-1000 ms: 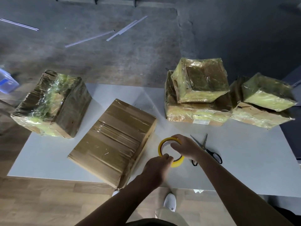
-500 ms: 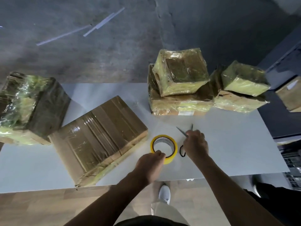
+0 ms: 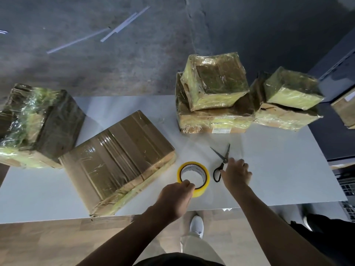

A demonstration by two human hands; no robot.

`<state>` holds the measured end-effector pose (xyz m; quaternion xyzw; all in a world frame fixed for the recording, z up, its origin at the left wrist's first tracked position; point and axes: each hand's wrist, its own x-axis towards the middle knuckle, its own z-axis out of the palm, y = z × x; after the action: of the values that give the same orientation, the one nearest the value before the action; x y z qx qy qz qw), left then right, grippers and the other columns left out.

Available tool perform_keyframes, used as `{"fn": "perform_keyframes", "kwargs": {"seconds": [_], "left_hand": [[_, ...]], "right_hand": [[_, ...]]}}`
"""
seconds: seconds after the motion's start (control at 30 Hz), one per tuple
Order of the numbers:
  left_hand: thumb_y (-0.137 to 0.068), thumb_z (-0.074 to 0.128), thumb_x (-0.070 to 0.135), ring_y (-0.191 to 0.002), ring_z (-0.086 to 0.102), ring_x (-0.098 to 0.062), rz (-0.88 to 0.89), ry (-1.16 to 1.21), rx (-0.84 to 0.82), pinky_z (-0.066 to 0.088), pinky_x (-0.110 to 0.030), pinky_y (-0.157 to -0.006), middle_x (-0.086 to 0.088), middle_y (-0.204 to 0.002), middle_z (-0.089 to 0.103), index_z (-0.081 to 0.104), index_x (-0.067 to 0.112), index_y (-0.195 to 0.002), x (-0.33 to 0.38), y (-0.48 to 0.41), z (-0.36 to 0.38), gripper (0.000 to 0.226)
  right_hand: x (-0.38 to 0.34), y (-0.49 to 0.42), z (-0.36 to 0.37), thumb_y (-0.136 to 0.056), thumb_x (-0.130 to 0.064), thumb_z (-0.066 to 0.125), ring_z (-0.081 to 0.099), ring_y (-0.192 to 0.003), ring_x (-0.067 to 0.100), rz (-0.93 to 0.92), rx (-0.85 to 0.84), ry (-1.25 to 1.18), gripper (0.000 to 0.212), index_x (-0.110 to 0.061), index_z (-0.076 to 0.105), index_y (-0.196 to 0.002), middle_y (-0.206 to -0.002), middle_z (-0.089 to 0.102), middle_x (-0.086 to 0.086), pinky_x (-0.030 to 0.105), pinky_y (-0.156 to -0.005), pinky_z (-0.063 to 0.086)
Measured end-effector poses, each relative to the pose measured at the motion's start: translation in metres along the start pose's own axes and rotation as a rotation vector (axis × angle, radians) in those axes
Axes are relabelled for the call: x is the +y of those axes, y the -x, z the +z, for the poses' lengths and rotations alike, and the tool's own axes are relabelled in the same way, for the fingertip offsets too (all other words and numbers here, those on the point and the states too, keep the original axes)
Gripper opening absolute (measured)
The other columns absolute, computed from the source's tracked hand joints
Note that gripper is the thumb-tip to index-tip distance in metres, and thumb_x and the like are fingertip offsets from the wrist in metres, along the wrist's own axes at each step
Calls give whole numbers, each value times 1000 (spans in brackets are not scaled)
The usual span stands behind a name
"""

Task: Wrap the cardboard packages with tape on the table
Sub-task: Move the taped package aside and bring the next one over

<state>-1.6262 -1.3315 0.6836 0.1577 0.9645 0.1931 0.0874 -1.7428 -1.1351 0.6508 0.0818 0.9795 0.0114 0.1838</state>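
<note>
Fingers of my left hand (image 3: 175, 196) curl on the tape roll (image 3: 206, 179), lower centre; right hand (image 3: 236, 173) rests, fingers spread, on the scissors (image 3: 224, 160).

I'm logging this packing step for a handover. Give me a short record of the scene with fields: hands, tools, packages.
left hand: grips the tape roll at its near rim
right hand: on the handles of the scissors; grip unclear
scissors: flat on the table, blades open, right of the roll
flat package: left of the roll, taped in bands
others: left package, centre stack, right stack
</note>
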Motion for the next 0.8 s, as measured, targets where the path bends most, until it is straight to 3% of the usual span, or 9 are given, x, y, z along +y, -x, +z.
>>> {"fn": "perform_keyframes", "kwargs": {"seconds": [0.17, 0.3, 0.43, 0.53, 0.8], "left_hand": [[-95, 49, 20, -79, 63, -26, 10, -5, -22, 39, -30, -58, -6, -97, 60, 57, 13, -110, -2, 2, 5, 19], [-92, 53, 20, -71, 63, -24, 16, -20, -19, 32, -27, -54, -4, -91, 62, 60, 14, -104, -6, 2, 5, 15], [-92, 52, 19, -75, 63, -24, 3, -30, -17, 38, -26, -56, -4, -94, 62, 58, 14, -107, -6, 3, 5, 18], [-91, 53, 20, -69, 63, -22, 8, -28, -29, 34, -25, -53, -3, -89, 63, 60, 14, -104, -6, 6, 4, 16], [-91, 55, 19, -66, 61, -21, -22, 3, -27, 31, -24, -54, -3, -86, 63, 62, 13, -103, 7, 16, -1, 15]], "right_hand": [[-7, 0, 0, -93, -38, 56, 46, -117, 28, 37, -80, -57, 45, -17, 45, -131, -126, 45, 12, 37, -92, 43], [-7, 9, 6, -94, -46, 49, 48, -114, 30, 90, -70, -50, 48, -19, 40, -132, -124, 48, 16, 38, -87, 44], [-5, 11, 10, -97, -37, 48, 55, -110, 31, 78, -93, -118, 42, -15, 38, -132, -119, 54, 16, 38, -87, 47], [-7, 10, 8, -98, -27, 51, 58, -109, 30, 61, -143, -119, 37, -8, 42, -129, -121, 54, 17, 36, -88, 49], [-2, -4, -33, -87, -9, 57, 59, -93, 28, -213, -287, -164, 22, -3, 57, -109, -104, 63, 15, 33, -75, 49]]}}
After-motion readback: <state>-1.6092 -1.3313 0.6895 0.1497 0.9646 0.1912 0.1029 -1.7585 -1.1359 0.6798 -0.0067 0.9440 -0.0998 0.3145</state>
